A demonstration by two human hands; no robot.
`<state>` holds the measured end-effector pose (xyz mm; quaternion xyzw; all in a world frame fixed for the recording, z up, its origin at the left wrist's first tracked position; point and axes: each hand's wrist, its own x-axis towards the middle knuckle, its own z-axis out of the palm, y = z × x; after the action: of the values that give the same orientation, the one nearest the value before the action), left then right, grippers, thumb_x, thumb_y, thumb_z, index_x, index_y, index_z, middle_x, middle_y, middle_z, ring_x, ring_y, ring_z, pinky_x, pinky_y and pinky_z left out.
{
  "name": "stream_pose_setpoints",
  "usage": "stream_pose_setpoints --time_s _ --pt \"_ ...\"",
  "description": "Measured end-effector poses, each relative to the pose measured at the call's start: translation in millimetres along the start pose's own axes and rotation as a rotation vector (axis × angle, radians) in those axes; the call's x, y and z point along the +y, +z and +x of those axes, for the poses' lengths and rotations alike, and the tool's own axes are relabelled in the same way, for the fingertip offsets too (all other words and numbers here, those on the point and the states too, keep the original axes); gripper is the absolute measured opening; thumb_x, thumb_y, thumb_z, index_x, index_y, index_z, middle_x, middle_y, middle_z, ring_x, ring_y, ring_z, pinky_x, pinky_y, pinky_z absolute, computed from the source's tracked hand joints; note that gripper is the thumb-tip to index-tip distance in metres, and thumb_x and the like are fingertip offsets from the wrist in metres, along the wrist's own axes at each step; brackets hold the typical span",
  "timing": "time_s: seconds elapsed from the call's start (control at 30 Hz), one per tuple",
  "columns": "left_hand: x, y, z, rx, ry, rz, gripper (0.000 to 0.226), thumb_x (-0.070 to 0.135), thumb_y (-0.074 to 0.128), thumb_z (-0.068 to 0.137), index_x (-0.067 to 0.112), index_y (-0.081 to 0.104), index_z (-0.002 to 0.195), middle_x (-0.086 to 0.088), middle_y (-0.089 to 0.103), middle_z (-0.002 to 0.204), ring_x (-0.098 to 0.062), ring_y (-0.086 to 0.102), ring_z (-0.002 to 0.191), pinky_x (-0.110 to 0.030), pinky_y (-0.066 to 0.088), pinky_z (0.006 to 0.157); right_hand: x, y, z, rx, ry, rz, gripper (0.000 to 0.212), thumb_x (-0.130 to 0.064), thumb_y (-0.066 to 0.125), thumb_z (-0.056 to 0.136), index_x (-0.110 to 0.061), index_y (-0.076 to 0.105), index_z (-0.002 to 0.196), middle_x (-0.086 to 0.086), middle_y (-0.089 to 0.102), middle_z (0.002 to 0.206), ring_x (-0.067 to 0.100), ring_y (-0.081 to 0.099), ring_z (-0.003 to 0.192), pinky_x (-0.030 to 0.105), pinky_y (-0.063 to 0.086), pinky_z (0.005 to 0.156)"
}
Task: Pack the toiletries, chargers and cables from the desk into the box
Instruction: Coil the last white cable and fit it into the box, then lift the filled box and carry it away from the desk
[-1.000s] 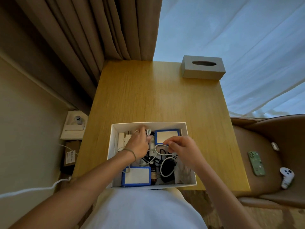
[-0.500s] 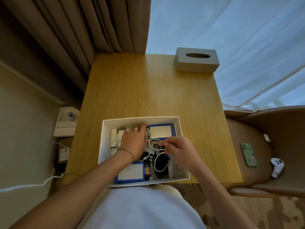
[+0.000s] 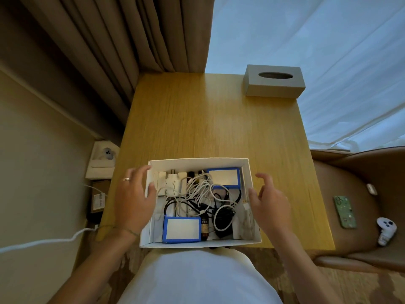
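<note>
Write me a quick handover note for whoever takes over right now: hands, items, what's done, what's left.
Left hand: open, empty, at the box's left wall.
Right hand: open, empty, at its right wall.
White box sits at the desk's near edge, holding two blue-edged cases, tangled white cables, a black charger, a dark bottle.
Done: nothing left loose on the desk except the grey tissue box.
Left: probably just move or close the box.

You can read no text with certainty: the label on the dark bottle (image 3: pixel 204 224) in the box (image 3: pixel 198 161) is blurred, its characters illegible.
</note>
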<state>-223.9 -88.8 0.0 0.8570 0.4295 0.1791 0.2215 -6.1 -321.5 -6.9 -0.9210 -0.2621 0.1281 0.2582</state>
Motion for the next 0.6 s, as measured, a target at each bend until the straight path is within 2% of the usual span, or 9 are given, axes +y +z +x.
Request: stream_pose_setpoints --time_s 0.07,0.2,0.23,0.33,0.37,0.43,0.6 --pt "-9.9 -0.6 -6.4 0.0 -0.138 0.007 0.041 0.026 0.061 0.095 0.022 0.053 0.135 -0.005 0.062 0.118 -0.013 0.056 0.09 -0.03 0.049 0.067 4.2 5.3 -1.5 -0.04 0.007 -0.041 0.043 -0.033 0.057 0.1 -0.025 0.044 0.14 -0.005 0.052 0.051 0.009 0.045 0.041 0.019 0.029 0.037" --pt "-14.6 8.5 -21.1 -0.128 -0.315 0.041 0.041 0.038 0.055 0.099 0.018 0.056 0.135 0.001 0.072 0.088 -0.014 0.062 0.063 -0.026 0.046 0.052 9.2 13.8 -2.8 -0.114 -0.004 -0.091 0.045 -0.029 0.052 0.102 -0.024 0.042 0.145 -0.004 0.056 0.052 0.008 0.042 0.039 0.016 0.027 0.034" --pt "-13.9 11.2 -24.0 -0.16 -0.322 0.047 0.037 0.035 0.055 0.1 0.016 0.058 0.131 -0.002 0.073 0.091 -0.015 0.063 0.063 -0.027 0.048 0.052 9.8 14.5 -2.3 -0.118 -0.003 -0.1 0.044 -0.027 0.052 0.101 -0.023 0.043 0.144 -0.005 0.056 0.052 0.007 0.041 0.038 0.017 0.026 0.032" --pt "-10.6 16.2 -28.5 -0.193 -0.326 0.058 0.026 0.021 0.056 0.101 0.009 0.063 0.123 -0.011 0.072 0.103 -0.021 0.064 0.077 -0.034 0.056 0.065 10.6 14.5 -0.6 -0.112 0.0 -0.097 0.042 -0.02 0.054 0.1 -0.018 0.05 0.141 -0.012 0.051 0.049 0.003 0.038 0.035 0.018 0.031 0.031" --pt "-9.9 16.8 -28.6 -0.192 -0.33 0.07 0.025 0.019 0.056 0.1 0.007 0.064 0.121 -0.013 0.072 0.102 -0.022 0.064 0.079 -0.034 0.055 0.066 10.8 14.6 -0.3 -0.107 -0.005 -0.099 0.041 -0.018 0.054 0.1 -0.018 0.052 0.14 -0.015 0.046 0.048 0.001 0.037 0.035 0.018 0.026 0.03" --pt "-8.7 17.1 -26.8 -0.189 -0.343 0.085 0.026 0.019 0.056 0.1 0.006 0.065 0.121 -0.013 0.072 0.101 -0.025 0.064 0.081 -0.034 0.055 0.068 11.6 14.8 -0.6 -0.104 -0.016 -0.09 0.04 -0.017 0.053 0.1 -0.018 0.053 0.14 -0.018 0.043 0.049 -0.001 0.039 0.036 0.014 0.022 0.037" --pt "-3.1 14.0 -18.1 -0.194 -0.285 0.093 0.021 0.016 0.056 0.1 0.008 0.067 0.116 -0.01 0.073 0.095 -0.019 0.061 0.073 -0.024 0.044 0.058 13.1 11.8 -0.1 -0.094 -0.009 -0.052 0.041 -0.016 0.049 0.103 -0.018 0.052 0.143 -0.014 0.054 0.058 0.004 0.048 0.042 0.015 0.031 0.039"
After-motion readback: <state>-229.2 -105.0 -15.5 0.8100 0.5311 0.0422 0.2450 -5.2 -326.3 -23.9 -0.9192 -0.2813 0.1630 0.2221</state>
